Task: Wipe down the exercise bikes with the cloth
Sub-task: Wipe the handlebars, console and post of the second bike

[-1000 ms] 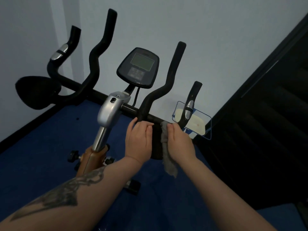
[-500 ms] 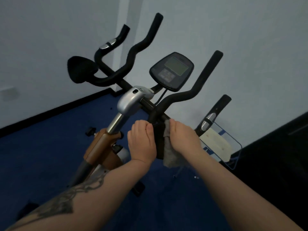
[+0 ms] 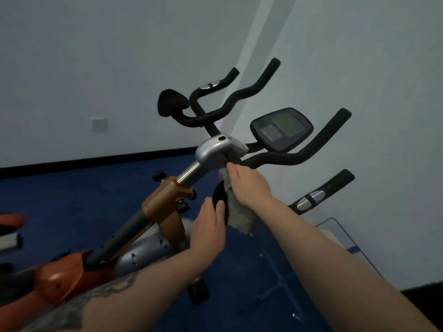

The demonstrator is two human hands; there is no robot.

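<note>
An exercise bike with black foam handlebars (image 3: 299,156), a silver stem cap (image 3: 213,152) and a console (image 3: 282,129) fills the middle of the view. My right hand (image 3: 249,185) presses a grey cloth (image 3: 236,212) against the black elbow pad (image 3: 219,196) just below the stem cap; the cloth hangs down under my palm. My left hand (image 3: 209,226) rests on the lower edge of the same pad, fingers straight.
The bike's orange frame (image 3: 165,200) and silver flywheel cover (image 3: 143,250) slope down to the left. A wire rack with a pale pad (image 3: 335,233) stands by the right wall. Blue carpet (image 3: 72,202) covers the floor; another machine part (image 3: 10,221) is at the left edge.
The view has swung right and tilted, so the bike sits further right. My right hand moved the cloth up toward the stem cap; my left hand slid down to the pad's lower edge.
</note>
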